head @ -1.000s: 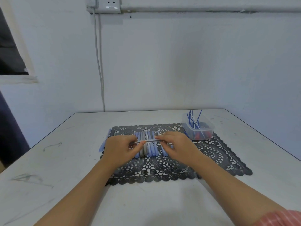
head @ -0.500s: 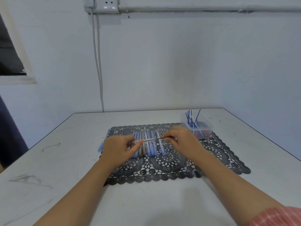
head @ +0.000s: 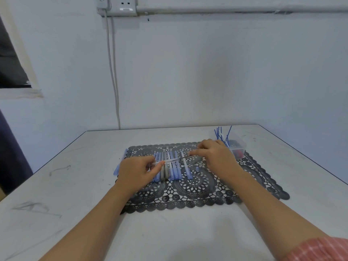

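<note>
My left hand (head: 135, 172) pinches one end of a clear pen barrel (head: 168, 161) and holds it level above the black lace mat (head: 207, 189). My right hand (head: 214, 155) pinches a thin dark refill (head: 185, 157) that sticks out of the barrel's right end. Under the barrel, several blue and grey pens (head: 174, 172) lie side by side in a row on the mat. My left hand hides part of the row.
A clear plastic tub (head: 238, 146) with several upright blue refills (head: 219, 133) and red and dark bits stands at the mat's far right corner. One blue pen (head: 117, 169) lies off the mat's left edge. A small blue cap (head: 197, 168) sits on the mat. A white wall rises behind the table.
My right hand has moved right and away from my left hand. More of the thin barrel and refill shows between the two hands. My left hand has stayed almost still.
</note>
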{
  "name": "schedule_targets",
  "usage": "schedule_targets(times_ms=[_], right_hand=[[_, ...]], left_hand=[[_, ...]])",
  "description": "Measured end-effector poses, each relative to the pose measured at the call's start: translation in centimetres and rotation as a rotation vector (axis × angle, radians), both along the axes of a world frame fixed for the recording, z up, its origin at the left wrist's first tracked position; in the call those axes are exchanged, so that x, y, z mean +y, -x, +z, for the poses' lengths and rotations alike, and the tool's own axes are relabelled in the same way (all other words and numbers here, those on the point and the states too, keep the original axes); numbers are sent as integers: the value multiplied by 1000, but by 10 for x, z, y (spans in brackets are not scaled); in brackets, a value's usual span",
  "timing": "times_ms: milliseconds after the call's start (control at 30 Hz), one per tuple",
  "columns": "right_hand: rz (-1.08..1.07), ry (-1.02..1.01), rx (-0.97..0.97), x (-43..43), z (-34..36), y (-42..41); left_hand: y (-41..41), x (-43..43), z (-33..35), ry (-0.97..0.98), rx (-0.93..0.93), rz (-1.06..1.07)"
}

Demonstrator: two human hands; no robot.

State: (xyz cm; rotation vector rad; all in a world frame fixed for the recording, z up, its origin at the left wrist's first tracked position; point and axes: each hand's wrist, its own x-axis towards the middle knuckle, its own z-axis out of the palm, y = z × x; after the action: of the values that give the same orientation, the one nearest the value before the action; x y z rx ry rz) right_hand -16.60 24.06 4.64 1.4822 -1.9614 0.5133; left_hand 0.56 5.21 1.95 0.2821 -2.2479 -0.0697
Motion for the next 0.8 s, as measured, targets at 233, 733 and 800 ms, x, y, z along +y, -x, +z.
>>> schedule_targets(times_ms=[233, 733, 800], right_hand=[[-7, 37, -20, 7, 2, 7], [-115, -155, -391, 7, -15, 41], [-132, -200, -422, 7, -17, 42]], left_hand=[[2, -3, -6, -9, -23, 8], [3, -2, -6, -30, -28, 10], [3, -2, -7, -32, -26, 12]])
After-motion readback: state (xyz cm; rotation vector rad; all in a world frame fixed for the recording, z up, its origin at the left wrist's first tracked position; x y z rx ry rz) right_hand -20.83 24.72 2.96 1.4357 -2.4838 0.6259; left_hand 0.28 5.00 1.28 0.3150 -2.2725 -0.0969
